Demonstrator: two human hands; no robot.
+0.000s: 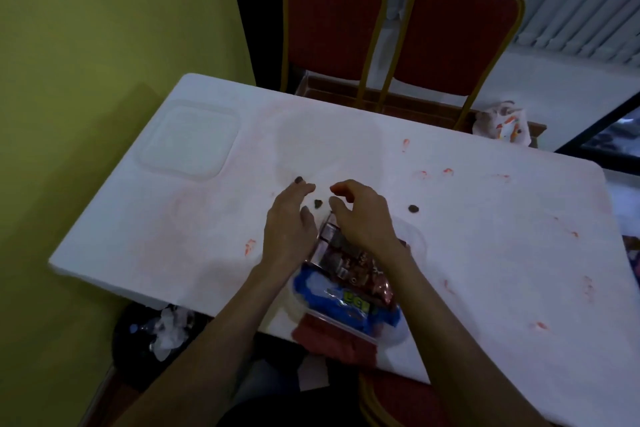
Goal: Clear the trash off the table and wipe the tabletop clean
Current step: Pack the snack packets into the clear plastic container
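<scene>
Both my hands hover over the middle of the white table [485, 253]. My left hand [289, 224] lies with its fingers spread, its edge against a silvery-brown snack wrapper [341, 251]. My right hand [362, 215] is curled above the same wrapper, with nothing visibly between the fingers. A small dark crumb [317, 203] sits on the table between the fingertips of both hands, and a second crumb [413, 208] lies to the right. A blue wrapper [349, 302] lies under my forearms. A red cloth [332, 340] rests at the near edge. Red smears [250, 246] dot the tabletop.
A clear square lid [188, 139] lies at the table's far left. Two red chairs [453, 31] stand behind the table, with a crumpled plastic bag [502, 123] beside them. A dark bin [162, 326] holding trash stands on the floor at the near left, by the yellow wall.
</scene>
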